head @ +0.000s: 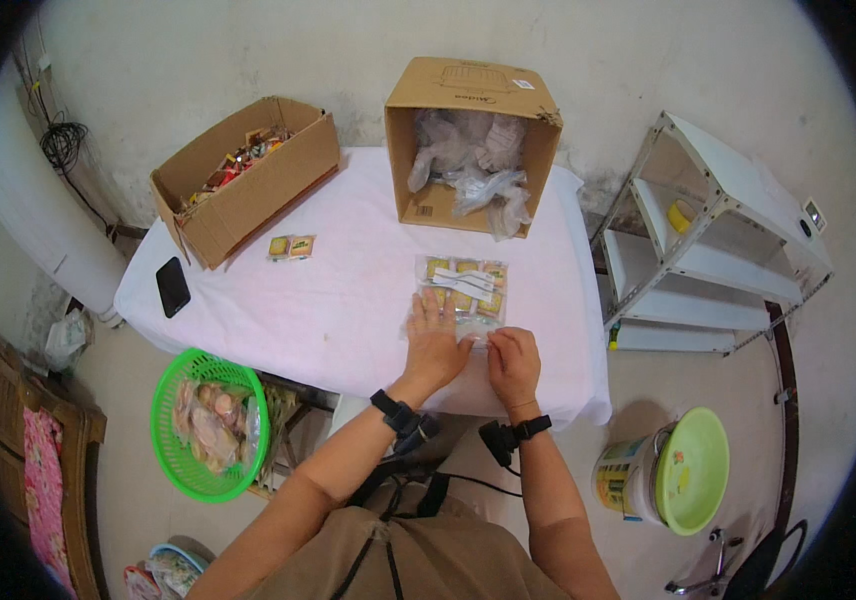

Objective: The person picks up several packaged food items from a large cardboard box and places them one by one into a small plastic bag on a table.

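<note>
A clear plastic bag of several small wrapped snacks [489, 304] lies flat on the white-clothed table [345, 330], with white printed strips across it. My left hand [433, 337] rests palm down on the bag's lower left part, fingers spread. My right hand [512, 367] pinches the bag's near edge between thumb and fingers. Two wrapped snacks [291, 247] lie apart, to the left. Farther back stand an open carton of wrapped snacks [248, 206] and, on its side, a cardboard box [405, 165] holding crumpled clear plastic bags [473, 161].
A black phone [173, 287] lies at the table's left end. A green basket [159, 427] of bagged items stands below the near left edge. To the right are a metal shelf [713, 300] with yellow tape [681, 216], and a bucket [626, 476] with a green basin [694, 471].
</note>
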The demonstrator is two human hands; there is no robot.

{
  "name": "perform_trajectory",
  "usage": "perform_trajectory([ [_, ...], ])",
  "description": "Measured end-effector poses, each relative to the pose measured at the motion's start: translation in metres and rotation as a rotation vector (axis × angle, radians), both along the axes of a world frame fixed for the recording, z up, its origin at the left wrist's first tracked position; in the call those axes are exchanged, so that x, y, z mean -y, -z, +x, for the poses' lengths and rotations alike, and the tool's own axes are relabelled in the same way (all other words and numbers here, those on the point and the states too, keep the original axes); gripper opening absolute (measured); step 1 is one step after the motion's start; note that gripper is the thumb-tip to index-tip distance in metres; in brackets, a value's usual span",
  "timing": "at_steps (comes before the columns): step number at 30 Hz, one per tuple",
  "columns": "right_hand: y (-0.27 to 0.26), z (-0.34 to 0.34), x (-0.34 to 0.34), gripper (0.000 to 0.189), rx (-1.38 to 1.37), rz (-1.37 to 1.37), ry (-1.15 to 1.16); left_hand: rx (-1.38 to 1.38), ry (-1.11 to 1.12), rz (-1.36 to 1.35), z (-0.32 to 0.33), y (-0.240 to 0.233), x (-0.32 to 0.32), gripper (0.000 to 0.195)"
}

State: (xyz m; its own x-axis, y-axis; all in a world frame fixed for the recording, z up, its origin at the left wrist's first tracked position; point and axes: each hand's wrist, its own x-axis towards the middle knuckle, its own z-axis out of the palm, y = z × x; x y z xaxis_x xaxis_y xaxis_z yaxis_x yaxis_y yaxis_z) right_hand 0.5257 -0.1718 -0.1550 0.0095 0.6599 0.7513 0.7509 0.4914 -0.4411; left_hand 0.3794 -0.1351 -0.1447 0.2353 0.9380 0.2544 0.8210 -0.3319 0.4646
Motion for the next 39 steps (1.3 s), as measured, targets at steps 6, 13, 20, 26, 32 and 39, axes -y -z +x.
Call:
perform_trajectory([
  [6, -0.002, 0.000, 0.000, 0.018, -0.012, -0.012, 0.022, 0.008, 0.067, 0.062, -0.012, 0.002, 0.004, 0.073],
  [13, -0.003, -0.001, 0.001, 0.017, -0.020, 0.031, 0.014, 0.037, 0.193, 0.105, -0.017, 0.014, -0.016, 0.071],
  [20, -0.007, -0.003, 0.001, 0.021, 0.021, -0.015, 0.002, -0.030, 0.166, 0.045, -0.025, 0.010, -0.024, 0.073],
  [26, -0.005, -0.002, 0.002, 0.022, 0.106, -0.074, -0.007, -0.082, 0.248, 0.093, -0.040, -0.001, -0.024, 0.075],
  [32, 0.002, -0.003, -0.001, 0.016, 0.118, 0.028, -0.046, 0.058, 0.203, 0.210, -0.043, 0.029, -0.008, 0.073],
  [39, 0.002, -0.005, 0.001, 0.016, 0.111, 0.012, -0.017, 0.060, 0.295, 0.191, -0.046, 0.018, -0.005, 0.065],
])
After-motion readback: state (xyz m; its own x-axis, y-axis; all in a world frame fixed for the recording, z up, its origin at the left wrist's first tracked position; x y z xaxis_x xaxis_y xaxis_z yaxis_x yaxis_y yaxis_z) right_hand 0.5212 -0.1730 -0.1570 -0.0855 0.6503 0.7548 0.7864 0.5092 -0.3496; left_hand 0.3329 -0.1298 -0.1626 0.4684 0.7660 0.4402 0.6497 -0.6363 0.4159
